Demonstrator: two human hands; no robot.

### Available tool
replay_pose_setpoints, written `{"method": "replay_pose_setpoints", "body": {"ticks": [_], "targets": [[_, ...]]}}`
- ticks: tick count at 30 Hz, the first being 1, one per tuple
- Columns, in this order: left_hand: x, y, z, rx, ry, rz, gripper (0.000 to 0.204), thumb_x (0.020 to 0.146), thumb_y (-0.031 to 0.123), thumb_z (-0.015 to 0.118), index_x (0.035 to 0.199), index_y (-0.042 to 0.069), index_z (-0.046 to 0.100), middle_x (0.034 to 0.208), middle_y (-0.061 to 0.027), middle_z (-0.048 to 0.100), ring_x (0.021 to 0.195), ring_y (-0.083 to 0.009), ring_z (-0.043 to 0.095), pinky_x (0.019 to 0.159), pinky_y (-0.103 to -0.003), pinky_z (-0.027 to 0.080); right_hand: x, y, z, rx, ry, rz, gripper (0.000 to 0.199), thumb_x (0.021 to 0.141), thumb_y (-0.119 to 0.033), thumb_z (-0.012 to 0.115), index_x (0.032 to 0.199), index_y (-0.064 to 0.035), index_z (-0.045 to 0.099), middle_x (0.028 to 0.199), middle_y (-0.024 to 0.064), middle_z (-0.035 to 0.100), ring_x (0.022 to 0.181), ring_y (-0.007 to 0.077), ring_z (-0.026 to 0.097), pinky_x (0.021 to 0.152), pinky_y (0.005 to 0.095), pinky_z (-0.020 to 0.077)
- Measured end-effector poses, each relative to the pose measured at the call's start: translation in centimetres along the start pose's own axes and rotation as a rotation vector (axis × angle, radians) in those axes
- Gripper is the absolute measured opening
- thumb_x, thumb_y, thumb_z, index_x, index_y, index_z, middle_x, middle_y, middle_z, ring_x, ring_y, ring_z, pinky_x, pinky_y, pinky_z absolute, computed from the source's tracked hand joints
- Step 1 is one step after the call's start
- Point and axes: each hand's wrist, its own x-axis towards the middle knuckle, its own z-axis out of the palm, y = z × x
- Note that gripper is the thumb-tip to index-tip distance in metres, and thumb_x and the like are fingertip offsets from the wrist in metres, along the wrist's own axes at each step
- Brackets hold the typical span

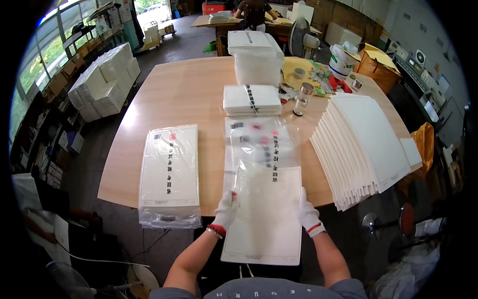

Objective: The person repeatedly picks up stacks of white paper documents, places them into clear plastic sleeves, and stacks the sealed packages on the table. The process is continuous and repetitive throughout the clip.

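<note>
Both my hands wear white knit gloves. My left hand (pixel 227 209) grips the left edge of a white paper stack (pixel 264 224), its thumb on the top face. My right hand (pixel 307 212) holds the right edge. The stack spans the table's front edge, its near end hanging over my lap. At its far end it meets a clear plastic bag (pixel 259 134) with black print and a red mark; whether the paper is inside the bag I cannot tell. To the left lies a filled plastic bag (pixel 169 174) of the same kind, paper inside.
A tall fanned pile of white paper (pixel 363 139) covers the table's right side. Ahead stand a small stack of bags (pixel 252 99) and a taller one (pixel 257 60). A glass jar (pixel 302 99), a white bucket (pixel 342 62) and a fan (pixel 301 40) are beyond. Another person works behind.
</note>
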Motion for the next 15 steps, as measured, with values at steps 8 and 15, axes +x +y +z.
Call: {"method": "replay_pose_setpoints", "body": {"ticks": [8,15], "targets": [[-13.9,-0.2,-3.7,0.424,-0.011,0.183,0.021,0.074,0.003,0.058,0.084,0.003,0.04,0.076,-0.0127,0.046,0.066,-0.0296,0.05,0.059,-0.038,0.041,-12.0,0.7,1.9,0.183,-0.23,-0.128,0.081,0.085,-0.023,0.048,0.142,-0.0043,-0.007,0.087,0.0288,0.061,0.074,0.0439,0.061,0.065,0.0549,0.0449],[-25.1,2.6,-9.4,0.223,-0.569,0.128,0.043,0.08,0.01,0.062,0.122,0.009,0.051,0.112,-0.0155,0.054,0.082,-0.0239,0.058,0.074,-0.031,0.047,-24.2,2.1,3.9,0.47,-0.269,-0.527,0.041,0.084,-0.019,0.046,0.119,0.002,0.044,0.084,0.022,0.062,0.066,0.0338,0.061,0.054,0.0456,0.0486]]}}
